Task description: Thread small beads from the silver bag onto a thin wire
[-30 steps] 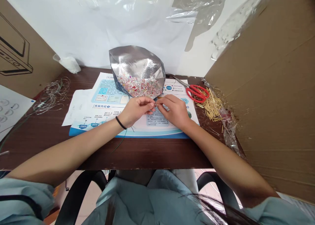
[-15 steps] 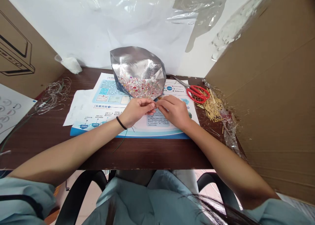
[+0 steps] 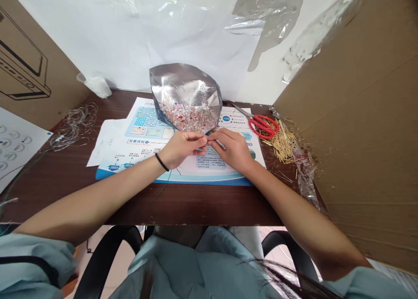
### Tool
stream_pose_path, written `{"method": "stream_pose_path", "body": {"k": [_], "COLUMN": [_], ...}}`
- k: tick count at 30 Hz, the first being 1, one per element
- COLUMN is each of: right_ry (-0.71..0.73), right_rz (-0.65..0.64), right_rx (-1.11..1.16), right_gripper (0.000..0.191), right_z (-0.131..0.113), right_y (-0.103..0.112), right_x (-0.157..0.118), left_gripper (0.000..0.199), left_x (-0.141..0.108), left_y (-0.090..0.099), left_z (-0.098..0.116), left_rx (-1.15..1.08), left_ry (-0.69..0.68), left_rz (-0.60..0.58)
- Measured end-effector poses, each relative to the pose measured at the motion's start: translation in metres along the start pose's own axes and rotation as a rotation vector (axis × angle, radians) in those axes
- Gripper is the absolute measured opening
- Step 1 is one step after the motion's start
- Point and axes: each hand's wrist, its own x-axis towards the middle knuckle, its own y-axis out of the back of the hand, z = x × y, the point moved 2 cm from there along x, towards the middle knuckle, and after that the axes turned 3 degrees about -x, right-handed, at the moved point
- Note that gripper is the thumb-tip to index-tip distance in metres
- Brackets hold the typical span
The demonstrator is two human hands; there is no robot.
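We note the left hand (image 3: 183, 150) and right hand (image 3: 231, 151) together, fingertips pinching a small item (image 3: 206, 141), too tiny to identify, above a printed sheet (image 3: 212, 177) on the wooden counter (image 3: 196, 205), just below a foil bag (image 3: 184, 83) of mixed beads (image 3: 187, 118). Red-handled scissors (image 3: 263, 127) and brass pins (image 3: 284, 144) lie rightward.

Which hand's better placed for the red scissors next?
Right, probably: the right hand sits closer to the red-handled scissors, on its own side; the left hand is farther away, with the right hand in between.
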Motion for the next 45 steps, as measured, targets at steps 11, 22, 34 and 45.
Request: {"method": "stream_pose_path", "body": {"k": [11, 22, 34, 45], "right_ry": [0.001, -0.084, -0.136, -0.612], "right_rz": [-0.035, -0.135, -0.171, 0.144], "right_rx": [-0.120, -0.174, -0.083, 0.401], "right_gripper": [0.022, 0.015, 0.012, 0.028], "right_z": [-0.004, 0.001, 0.010, 0.026], "right_y": [-0.002, -0.005, -0.008, -0.004], "right_x": [0.001, 0.000, 0.000, 0.004], "left_gripper": [0.026, 0.025, 0.028, 0.026], "left_x": [-0.008, -0.008, -0.013, -0.010], "left_y": [-0.010, 0.000, 0.011, 0.007], "left_z": [0.009, 0.025, 0.050, 0.037], "left_rx": [0.268, -0.157, -0.118, -0.005], "left_ry": [-0.088, -0.393, -0.429, -0.458], "left_rz": [0.022, 0.169, 0.320, 0.266]}}
